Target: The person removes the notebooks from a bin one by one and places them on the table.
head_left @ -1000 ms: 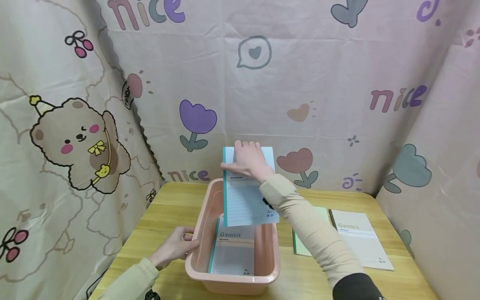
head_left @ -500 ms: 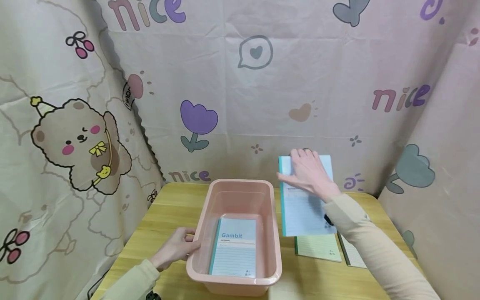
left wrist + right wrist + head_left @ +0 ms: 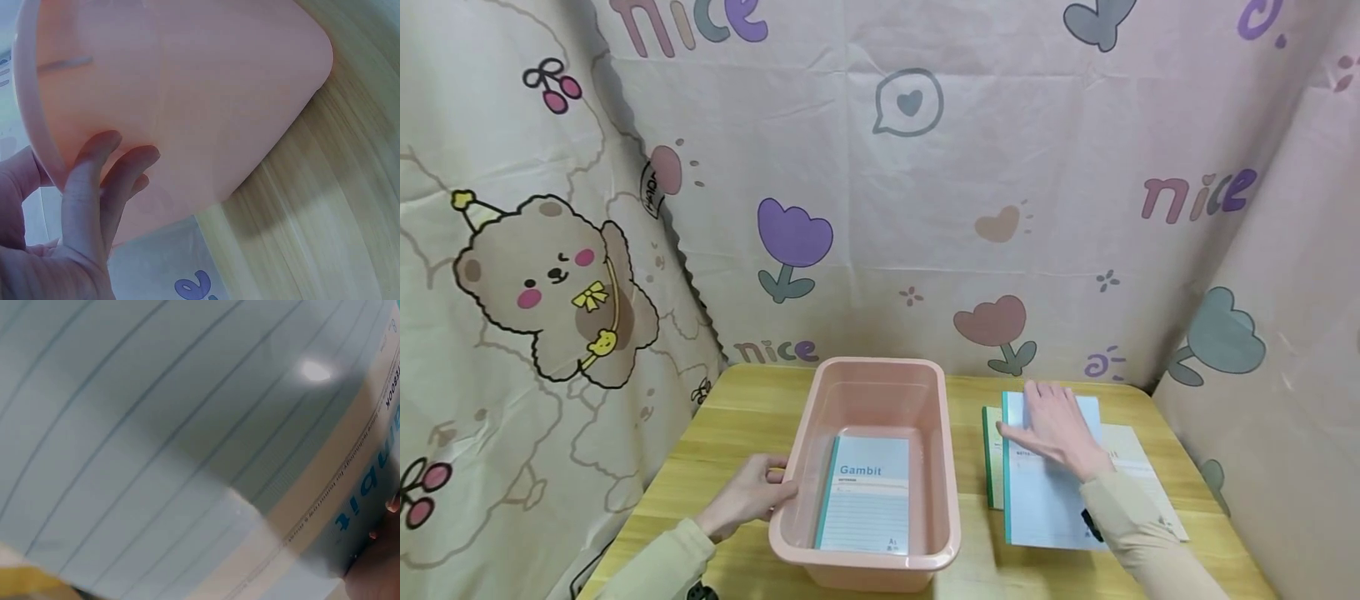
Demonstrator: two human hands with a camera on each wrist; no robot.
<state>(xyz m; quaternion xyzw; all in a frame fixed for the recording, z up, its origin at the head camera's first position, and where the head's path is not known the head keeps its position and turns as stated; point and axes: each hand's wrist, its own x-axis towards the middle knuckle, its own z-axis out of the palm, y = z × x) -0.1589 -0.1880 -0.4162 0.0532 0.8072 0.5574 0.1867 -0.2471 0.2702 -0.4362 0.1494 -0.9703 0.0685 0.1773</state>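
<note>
My left hand (image 3: 748,496) grips the left rim of a pink plastic basin (image 3: 865,558). In the left wrist view its fingers (image 3: 81,206) lie along the basin's outer wall, with the thumb across the rim. Inside the basin lies a light blue Gambit notebook (image 3: 868,508). On the right, my right hand (image 3: 1060,429) holds a second blue notebook (image 3: 1045,504) by its upper part, fingers at the top edge and thumb near the teal spine. This notebook's lined cover fills the right wrist view (image 3: 156,425). It overlaps a green notebook (image 3: 992,467) and a white notebook (image 3: 1138,467).
The wooden table (image 3: 752,417) meets a printed cloth (image 3: 865,208) hanging behind it. More cloth hangs at the left and right sides. A dark cord (image 3: 587,567) shows beside the table's left edge.
My right hand has carried the blue notebook from above the basin rightward, then down over the green and white notebooks. My left hand and the basin stay in place.
</note>
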